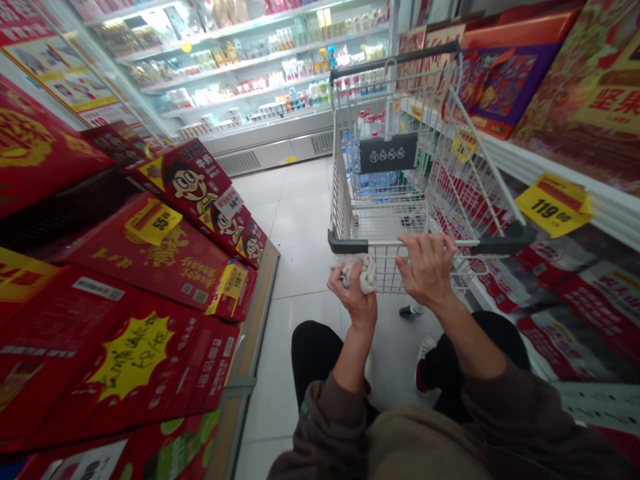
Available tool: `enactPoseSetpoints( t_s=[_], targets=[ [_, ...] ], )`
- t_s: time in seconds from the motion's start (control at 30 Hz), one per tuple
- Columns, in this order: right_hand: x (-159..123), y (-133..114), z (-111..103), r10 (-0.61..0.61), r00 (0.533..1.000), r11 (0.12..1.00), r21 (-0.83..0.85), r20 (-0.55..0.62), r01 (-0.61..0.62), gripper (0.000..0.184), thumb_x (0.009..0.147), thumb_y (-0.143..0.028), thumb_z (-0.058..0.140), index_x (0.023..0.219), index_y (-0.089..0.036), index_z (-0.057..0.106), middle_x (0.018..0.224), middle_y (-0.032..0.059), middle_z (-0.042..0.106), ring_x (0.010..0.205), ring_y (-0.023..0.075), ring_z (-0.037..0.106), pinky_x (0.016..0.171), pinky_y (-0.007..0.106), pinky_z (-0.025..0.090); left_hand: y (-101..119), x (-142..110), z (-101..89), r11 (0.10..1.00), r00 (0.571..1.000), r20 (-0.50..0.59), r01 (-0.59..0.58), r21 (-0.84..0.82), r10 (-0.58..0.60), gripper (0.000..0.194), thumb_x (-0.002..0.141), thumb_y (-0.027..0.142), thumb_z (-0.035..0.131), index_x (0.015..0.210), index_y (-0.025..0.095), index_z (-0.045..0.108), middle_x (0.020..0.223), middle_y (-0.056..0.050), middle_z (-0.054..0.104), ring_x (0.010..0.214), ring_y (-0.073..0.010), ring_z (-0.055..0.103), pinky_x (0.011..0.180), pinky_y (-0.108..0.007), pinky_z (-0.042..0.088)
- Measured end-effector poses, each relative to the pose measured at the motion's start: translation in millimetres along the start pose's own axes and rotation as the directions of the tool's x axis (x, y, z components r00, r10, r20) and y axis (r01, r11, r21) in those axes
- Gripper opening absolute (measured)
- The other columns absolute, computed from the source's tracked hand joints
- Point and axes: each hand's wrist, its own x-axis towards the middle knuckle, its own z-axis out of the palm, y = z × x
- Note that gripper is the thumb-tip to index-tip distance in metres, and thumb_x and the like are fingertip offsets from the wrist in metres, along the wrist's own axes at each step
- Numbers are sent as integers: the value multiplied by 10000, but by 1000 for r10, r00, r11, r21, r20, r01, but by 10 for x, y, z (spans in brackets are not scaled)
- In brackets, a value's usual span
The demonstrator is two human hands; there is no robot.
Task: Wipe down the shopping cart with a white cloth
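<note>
A wire shopping cart stands in front of me, its dark handle bar at the far end and its near rim by my hands. My left hand is closed around a crumpled greyish-white cloth, just below the dark left corner piece of the near rim. Whether the cloth touches the rim is hard to make out. My right hand rests over the near rim with its fingers curled across the bar. Through the wires the basket shows no goods inside.
Red gift boxes with yellow price tags are stacked close on the left. Shelves with packs and a price tag line the right. A lit refrigerated display stands across the far end. Pale tiled floor runs between.
</note>
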Motion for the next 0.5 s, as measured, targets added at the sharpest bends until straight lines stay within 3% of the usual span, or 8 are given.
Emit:
enactPoseSetpoints(
  t_s=[0.23, 0.4, 0.5],
  targets=[
    [1, 1, 2, 12, 999, 999, 52, 35, -14, 462, 1018, -447, 351, 1279, -159, 599, 1087, 104, 623, 1072, 271, 485, 1104, 477, 243, -76, -223, 46, 995, 992, 125, 18, 99, -31, 314, 892, 105, 558, 1132, 206, 734, 1181, -138, 514, 1127, -281, 500, 992, -460, 481],
    [-7, 1, -3, 24, 999, 997, 73, 35, -26, 466, 1017, -436, 331, 1282, -160, 598, 1102, 106, 621, 1081, 272, 481, 1111, 481, 235, 79, -105, -11, 1000, 998, 55, -17, 10, 17, 276, 893, 145, 621, 1133, 213, 737, 1191, -125, 496, 1153, -274, 498, 1013, -440, 470],
    [-5, 1, -14, 20, 999, 997, 70, 34, -22, 457, 1017, -421, 335, 1281, -157, 599, 1109, 108, 621, 1088, 271, 480, 1114, 475, 234, 59, -107, 46, 996, 994, 81, -79, 40, 76, 291, 884, 129, 602, 1125, 216, 741, 1202, -128, 493, 1149, -280, 486, 1009, -451, 457]
  ],
)
